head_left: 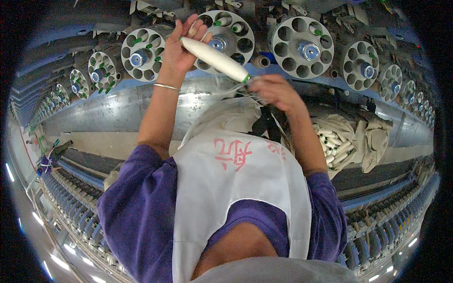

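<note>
A long bobbin of white yarn (217, 60) with green tips slants down to the right between my hands. Its upper end rests against the upturned palm of my left hand (175, 55), which holds it with fingers partly curled. At the lower green tip is my right hand (278, 92); motion smears its fingers, so their grip cannot be made out. Pale loose strands (240, 89) hang near that tip. Just behind the bobbin stands a round magazine (247, 37) with a ring of holes, a few holding green-tipped bobbins.
More round magazines, such as one on the right (297, 41) and one on the left (146, 61), line the machine. Below them runs a metal panel (127, 104). A cloth bag (375, 137) of white bobbins (335, 148) sits by my right arm. Another machine row (377, 240) stands behind me.
</note>
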The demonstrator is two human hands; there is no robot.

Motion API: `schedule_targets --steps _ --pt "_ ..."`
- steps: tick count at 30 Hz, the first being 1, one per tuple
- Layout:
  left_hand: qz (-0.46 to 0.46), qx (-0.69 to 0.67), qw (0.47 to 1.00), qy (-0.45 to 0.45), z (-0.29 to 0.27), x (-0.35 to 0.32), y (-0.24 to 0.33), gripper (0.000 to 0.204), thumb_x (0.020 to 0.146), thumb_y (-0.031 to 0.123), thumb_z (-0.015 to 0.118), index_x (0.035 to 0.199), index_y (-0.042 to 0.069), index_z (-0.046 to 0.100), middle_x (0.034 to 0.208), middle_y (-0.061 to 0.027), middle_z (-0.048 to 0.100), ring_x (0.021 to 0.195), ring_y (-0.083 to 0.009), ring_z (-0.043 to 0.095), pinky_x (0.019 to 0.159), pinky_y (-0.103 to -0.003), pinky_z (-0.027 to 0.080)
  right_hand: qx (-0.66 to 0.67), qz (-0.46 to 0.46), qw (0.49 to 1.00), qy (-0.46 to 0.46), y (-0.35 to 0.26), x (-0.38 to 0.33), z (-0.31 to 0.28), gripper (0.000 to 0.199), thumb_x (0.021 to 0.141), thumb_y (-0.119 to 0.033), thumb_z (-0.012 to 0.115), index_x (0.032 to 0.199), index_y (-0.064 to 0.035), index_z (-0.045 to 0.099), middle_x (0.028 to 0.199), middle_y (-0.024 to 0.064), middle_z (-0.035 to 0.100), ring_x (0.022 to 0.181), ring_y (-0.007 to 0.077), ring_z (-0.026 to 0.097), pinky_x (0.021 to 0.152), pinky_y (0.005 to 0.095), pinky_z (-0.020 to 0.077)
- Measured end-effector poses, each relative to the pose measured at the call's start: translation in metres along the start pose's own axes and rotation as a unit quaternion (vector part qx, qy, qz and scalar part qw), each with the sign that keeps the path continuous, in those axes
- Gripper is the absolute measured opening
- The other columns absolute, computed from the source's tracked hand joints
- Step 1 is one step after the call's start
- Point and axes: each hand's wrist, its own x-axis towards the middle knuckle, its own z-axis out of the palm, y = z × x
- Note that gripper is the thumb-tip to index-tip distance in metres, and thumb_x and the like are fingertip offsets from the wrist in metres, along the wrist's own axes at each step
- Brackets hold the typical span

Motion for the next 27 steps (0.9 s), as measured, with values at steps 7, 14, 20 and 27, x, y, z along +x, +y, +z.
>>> schedule_targets --steps 7,14,20,27 --pt "0.067 0.130 0.988 -0.059 -0.007 0.020 -0.052 0.042 0.094 0.036 0.048 0.108 -0.002 0.057 0.066 -0.0085 0.055 0.070 -0.0217 0.058 0.077 -0.042 0.051 0.094 -0.370 0.907 0.180 -0.014 -0.041 -0.022 0.021 0.092 -0.019 0.054 0.089 -0.0004 0.063 0.091 0.0041 0.063 0.072 0.0115 0.056 0.066 0.0225 0.0432" --pt "0.387 0.619 0.679 -0.078 0.007 0.033 -0.125 0.026 0.091 0.023 0.055 0.092 -0.001 0.064 0.090 -0.0076 0.066 0.079 -0.0157 0.060 0.076 -0.031 0.047 -0.169 -0.215 0.961 0.030 -0.021 -0.012 0.036 0.025 0.091 -0.018 0.053 0.078 0.0011 0.064 0.098 0.0157 0.066 0.097 0.0222 0.061 0.087 0.0330 0.0454" --pt "-0.178 0.489 0.775 -0.359 -0.009 -0.035 -0.067 0.023 0.087 0.022 0.058 0.090 0.001 0.065 0.085 -0.0098 0.063 0.075 -0.0205 0.058 0.080 -0.033 0.047 -0.031 -0.253 0.963 -0.091 -0.061 -0.030 0.058 0.025 0.090 -0.018 0.054 0.080 0.0015 0.065 0.088 0.0126 0.067 0.083 0.0175 0.063 0.078 0.0317 0.0495" --pt "0.212 0.539 0.815 -0.019 -0.065 0.000 -0.021 0.011 0.083 0.011 0.064 0.086 0.001 0.068 0.095 -0.0061 0.058 0.086 -0.0152 0.056 0.079 -0.028 0.047 -0.308 -0.421 0.838 0.160 -0.093 -0.039 0.054 0.013 0.084 -0.011 0.061 0.085 -0.0004 0.068 0.087 0.0108 0.068 0.087 0.0212 0.064 0.077 0.0322 0.0495"
